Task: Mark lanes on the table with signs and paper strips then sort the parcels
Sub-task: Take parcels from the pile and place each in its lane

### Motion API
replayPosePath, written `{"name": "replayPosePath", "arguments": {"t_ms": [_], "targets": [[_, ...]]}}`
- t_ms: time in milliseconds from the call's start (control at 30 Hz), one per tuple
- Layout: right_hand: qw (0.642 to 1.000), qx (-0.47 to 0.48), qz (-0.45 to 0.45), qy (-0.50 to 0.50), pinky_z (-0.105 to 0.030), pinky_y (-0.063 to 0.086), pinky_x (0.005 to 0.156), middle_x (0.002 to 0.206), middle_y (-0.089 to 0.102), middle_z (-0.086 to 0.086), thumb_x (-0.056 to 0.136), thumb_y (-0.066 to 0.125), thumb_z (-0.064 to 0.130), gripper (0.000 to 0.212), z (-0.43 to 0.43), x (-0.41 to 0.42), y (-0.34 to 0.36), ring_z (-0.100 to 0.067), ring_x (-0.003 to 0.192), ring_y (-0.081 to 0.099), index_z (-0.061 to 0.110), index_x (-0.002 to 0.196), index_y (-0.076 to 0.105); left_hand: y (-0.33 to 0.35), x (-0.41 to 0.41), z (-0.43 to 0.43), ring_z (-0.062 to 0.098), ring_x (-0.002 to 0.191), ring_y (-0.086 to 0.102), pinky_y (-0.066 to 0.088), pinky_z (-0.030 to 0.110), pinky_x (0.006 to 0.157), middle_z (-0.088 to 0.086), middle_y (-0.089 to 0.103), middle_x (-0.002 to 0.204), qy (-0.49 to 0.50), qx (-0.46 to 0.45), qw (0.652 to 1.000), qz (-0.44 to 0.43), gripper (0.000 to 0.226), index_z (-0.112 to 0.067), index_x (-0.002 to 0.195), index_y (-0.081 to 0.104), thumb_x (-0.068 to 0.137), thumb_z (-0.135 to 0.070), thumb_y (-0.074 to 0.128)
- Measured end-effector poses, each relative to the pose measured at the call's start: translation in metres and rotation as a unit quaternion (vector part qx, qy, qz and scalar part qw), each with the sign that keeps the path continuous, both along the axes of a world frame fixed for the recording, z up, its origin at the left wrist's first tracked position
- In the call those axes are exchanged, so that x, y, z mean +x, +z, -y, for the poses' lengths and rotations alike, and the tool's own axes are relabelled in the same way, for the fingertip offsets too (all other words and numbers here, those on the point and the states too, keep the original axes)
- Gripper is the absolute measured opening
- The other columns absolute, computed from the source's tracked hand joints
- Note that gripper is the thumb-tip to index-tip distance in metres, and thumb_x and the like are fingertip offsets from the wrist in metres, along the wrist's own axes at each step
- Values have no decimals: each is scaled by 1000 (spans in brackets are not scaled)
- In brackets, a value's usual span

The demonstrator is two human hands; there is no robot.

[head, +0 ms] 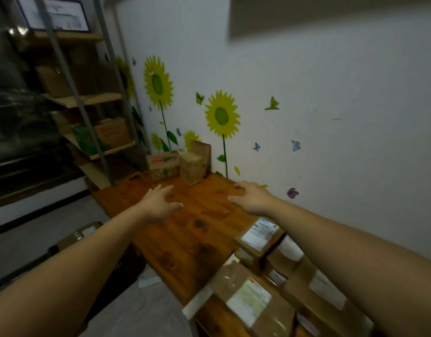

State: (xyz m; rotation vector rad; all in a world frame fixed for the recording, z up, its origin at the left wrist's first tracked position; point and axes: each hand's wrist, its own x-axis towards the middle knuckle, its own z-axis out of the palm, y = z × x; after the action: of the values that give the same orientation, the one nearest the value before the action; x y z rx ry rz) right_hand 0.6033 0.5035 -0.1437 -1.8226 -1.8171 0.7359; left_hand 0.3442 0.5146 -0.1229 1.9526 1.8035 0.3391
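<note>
Parcels (255, 300) — brown cardboard, white labels, near right on desk (185, 234); left hand (158, 203), right hand (252, 197) — grips wide, empty.

Both bare arms stretched over orange-brown wooden table (185, 229), left hand (161, 203) and right hand (252, 198) empty with fingers spread, labelled brown cardboard parcels (253, 295) piled near, three small brown boxes (183, 164) at far end by sunflower-stickered white wall (331, 117)

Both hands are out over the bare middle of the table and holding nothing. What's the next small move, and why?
Probably bring the right hand back to the labelled parcels at the near end. Both it and the left hand are open and empty over bare wooden table; no signs or paper strips show there yet, and lane-marking supplies aren't clearly visible, so look for them around that pile first.
</note>
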Motion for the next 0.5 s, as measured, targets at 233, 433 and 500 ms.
{"name": "replayPosePath", "arguments": {"t_ms": [233, 433, 500], "targets": [[999, -3, 30, -27, -29, 43, 84, 148, 39, -7, 90, 57, 50, 65, -111, -109, 4, -24, 119, 52, 20, 145, 37, 6, -103, -103, 28, 145, -2, 10, 44, 117, 4, 1, 159, -26, -24, 999, 0, 73, -26, 150, 15, 91, -44, 53], [998, 6, 48, -51, -25, 36, 83, 145, 43, -7, 90, 59, 47, 64, -191, -156, 16, -26, 123, 49, 19, 144, 39, 15, -158, -195, 29, 144, 7, 16, 46, 116, 6, 6, 158, -44, -19, 999, 25, 73, -26, 150, 16, 91, -44, 54], [996, 10, 62, -62, -25, 34, 81, 145, 43, -6, 89, 59, 49, 65, -219, -164, 13, -25, 123, 49, 20, 144, 39, 11, -164, -227, 29, 144, 8, 17, 46, 116, 6, 6, 158, -55, -14, 998, 22, 74, -25, 150, 15, 91, -44, 54]]}}
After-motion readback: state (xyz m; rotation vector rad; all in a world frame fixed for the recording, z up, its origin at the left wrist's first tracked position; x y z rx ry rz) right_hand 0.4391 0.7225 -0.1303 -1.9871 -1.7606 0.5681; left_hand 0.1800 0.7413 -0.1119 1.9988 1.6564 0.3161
